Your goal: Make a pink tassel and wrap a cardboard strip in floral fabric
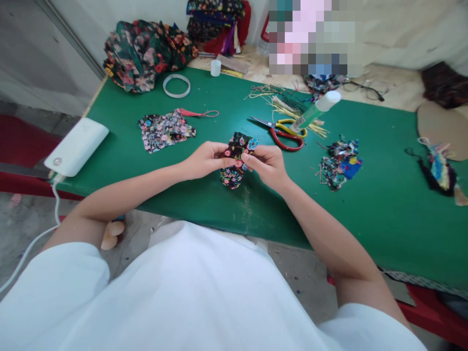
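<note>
Between my hands is a small piece of black floral fabric (pixel 234 176), held just above the green tabletop. My left hand (pixel 206 160) pinches its left side, thumb on top. At its right edge my right hand (pixel 268 165) grips it between thumb and fingers. Beyond my right hand lie scissors (pixel 287 136) with one red and one yellow handle, and a glue stick or marker-like green and white tube (pixel 316 111) stands tilted over them. A floral cloth piece (pixel 164 130) with a red tassel cord (pixel 199 114) rests to the left.
A white power box (pixel 77 146) with a cable sits at the left edge. Behind are a floral fabric bundle (pixel 139 56), a tape roll (pixel 176 86) and a white cap (pixel 215 68). Fabric scraps (pixel 340 163) and tassels (pixel 437 165) lie to the right, loose threads (pixel 283 105) at the back.
</note>
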A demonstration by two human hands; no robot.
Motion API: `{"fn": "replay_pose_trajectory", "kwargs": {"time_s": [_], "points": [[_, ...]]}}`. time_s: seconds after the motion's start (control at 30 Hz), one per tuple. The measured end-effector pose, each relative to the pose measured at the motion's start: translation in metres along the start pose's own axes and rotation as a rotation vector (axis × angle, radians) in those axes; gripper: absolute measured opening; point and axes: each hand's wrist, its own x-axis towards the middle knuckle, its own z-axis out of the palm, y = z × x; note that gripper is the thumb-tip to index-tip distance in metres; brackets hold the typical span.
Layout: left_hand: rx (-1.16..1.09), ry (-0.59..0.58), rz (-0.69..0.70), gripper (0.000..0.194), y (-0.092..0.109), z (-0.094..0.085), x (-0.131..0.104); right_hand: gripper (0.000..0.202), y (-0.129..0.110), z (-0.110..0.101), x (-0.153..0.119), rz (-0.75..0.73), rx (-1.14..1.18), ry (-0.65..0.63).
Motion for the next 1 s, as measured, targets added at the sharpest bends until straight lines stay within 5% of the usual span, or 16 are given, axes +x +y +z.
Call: {"fn": "replay_pose_trajectory", "kwargs": {"time_s": [0.23, 0.7, 1.0], "points": [[0.026, -0.059, -0.027, 0.059, 0.0032, -0.0018, -0.0013, 0.048, 0.0058, 0.0018, 0.0020, 0.111, 0.197, 0.036], [0.039, -0.113, -0.054, 0.057, 0.0023, -0.0063, 0.0001, 0.050, 0.0085, -0.0026, 0.0057, 0.113, 0.216, 0.002], [-0.037, -0.247, -0.091, 0.051, 0.0062, -0.0093, -0.0001, 0.055, 0.0063, -0.0043, 0.0036, -0.081, 0.100, -0.082]]}}
